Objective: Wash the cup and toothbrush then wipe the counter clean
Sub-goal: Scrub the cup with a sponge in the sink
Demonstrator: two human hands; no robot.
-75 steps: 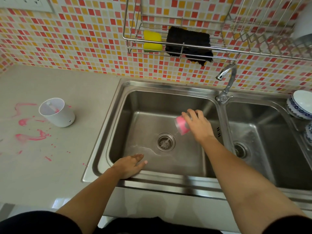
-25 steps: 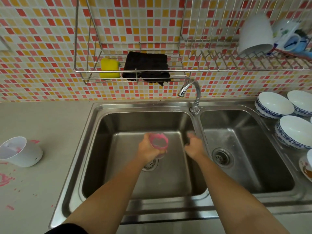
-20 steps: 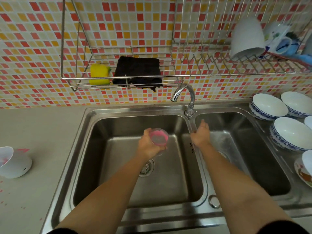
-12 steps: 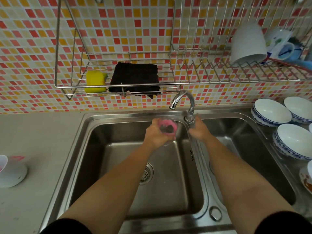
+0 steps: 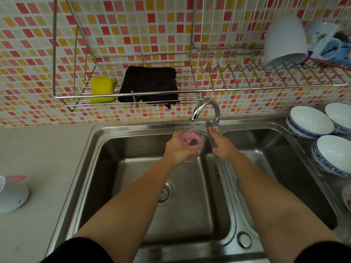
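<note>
My left hand [image 5: 177,149] grips a clear cup smeared pink [image 5: 190,141] over the left basin of the steel sink [image 5: 106,149]. The cup's mouth faces up under the chrome tap [image 5: 206,109], and a stream of water runs into it. My right hand [image 5: 223,146] rests at the tap's base on the divider between the basins, fingers pointing up at the handle; whether it grips the handle I cannot tell. A white holder [image 5: 11,194] lies on its side at the counter's left edge, with a pink smear beside it. No toothbrush shows.
A wire rack [image 5: 133,95] on the tiled wall holds a yellow sponge [image 5: 102,89] and a black cloth [image 5: 150,83]. A dish rack to the right holds an upturned white mug [image 5: 284,40]. Blue-rimmed white bowls [image 5: 309,121] stand right of the sink.
The cup passed from my right hand to my left and rose from low in the basin to under the spout. My right hand reached the tap base. Water now runs.
</note>
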